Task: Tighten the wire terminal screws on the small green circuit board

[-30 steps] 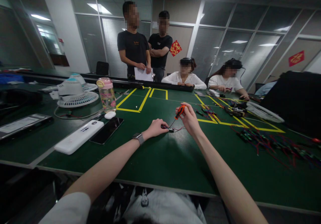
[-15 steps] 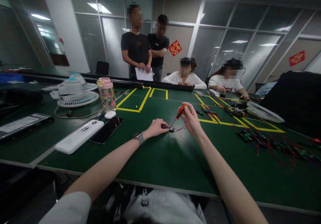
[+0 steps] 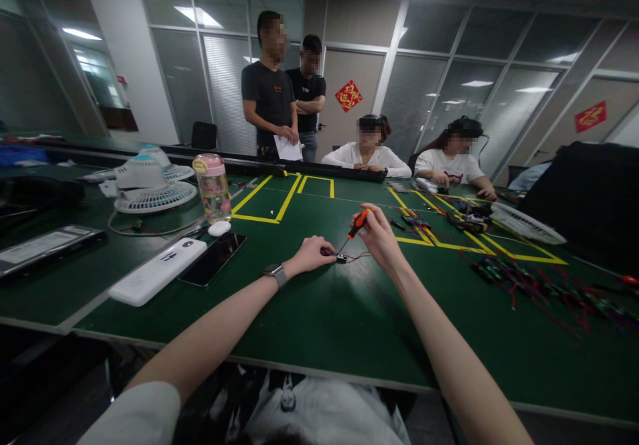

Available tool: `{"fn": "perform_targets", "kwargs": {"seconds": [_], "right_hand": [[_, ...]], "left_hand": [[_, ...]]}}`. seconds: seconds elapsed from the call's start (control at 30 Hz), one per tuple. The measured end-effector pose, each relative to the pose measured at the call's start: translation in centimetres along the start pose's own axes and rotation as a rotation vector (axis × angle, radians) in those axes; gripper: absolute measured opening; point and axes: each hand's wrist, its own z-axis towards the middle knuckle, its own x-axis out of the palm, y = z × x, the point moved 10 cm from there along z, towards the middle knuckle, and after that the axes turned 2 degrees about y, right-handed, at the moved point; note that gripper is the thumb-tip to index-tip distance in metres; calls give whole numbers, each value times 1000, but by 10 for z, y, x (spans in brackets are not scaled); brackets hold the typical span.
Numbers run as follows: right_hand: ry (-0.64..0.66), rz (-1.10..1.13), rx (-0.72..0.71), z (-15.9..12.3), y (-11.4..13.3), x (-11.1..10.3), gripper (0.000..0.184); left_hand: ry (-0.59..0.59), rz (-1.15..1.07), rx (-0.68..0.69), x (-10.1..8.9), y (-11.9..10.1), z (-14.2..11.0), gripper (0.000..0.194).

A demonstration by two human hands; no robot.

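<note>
My right hand [image 3: 375, 233] is closed around the orange and black handle of a screwdriver [image 3: 357, 224]. The thin shaft slants down to the left, and its tip meets a small circuit board [image 3: 341, 259] on the green table [image 3: 319, 318]. My left hand [image 3: 312, 255], with a watch [image 3: 275, 273] on its wrist, pinches the board's left end between thumb and fingers. Red and dark wires [image 3: 358, 256] run from the board to the right, under my right hand. The fingers partly cover the board.
Tangled wired boards [image 3: 544, 285] lie at the right. To the left are a white power bank-like case [image 3: 158, 272], a black phone [image 3: 213, 259], a pink-lidded bottle [image 3: 212, 189] and white fan parts [image 3: 154, 192]. Yellow tape [image 3: 287, 200] marks the table. Several people are beyond it.
The screwdriver handle has turned and shifted slightly in my right hand, its tip staying at the board. My left hand stays put. The two standing people have shifted a little.
</note>
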Motion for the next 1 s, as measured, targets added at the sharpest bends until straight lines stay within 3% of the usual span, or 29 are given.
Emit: {"fn": "perform_targets", "kwargs": {"seconds": [0.17,0.33,0.73,1.0], "right_hand": [[-38,47,0,1,-3,-4,27],[-67,-43,-44,3,2,-12,23],[0,25,28,5,-2,-12,30],[-85,17,-1,6,-3,-23,28]], "left_hand": [[2,-10,1,1,1,1,21],[-7,-2,-5,1,2,1,20],[3,-5,1,2,3,2,20],[10,-19,8,0,1,1,21]]}}
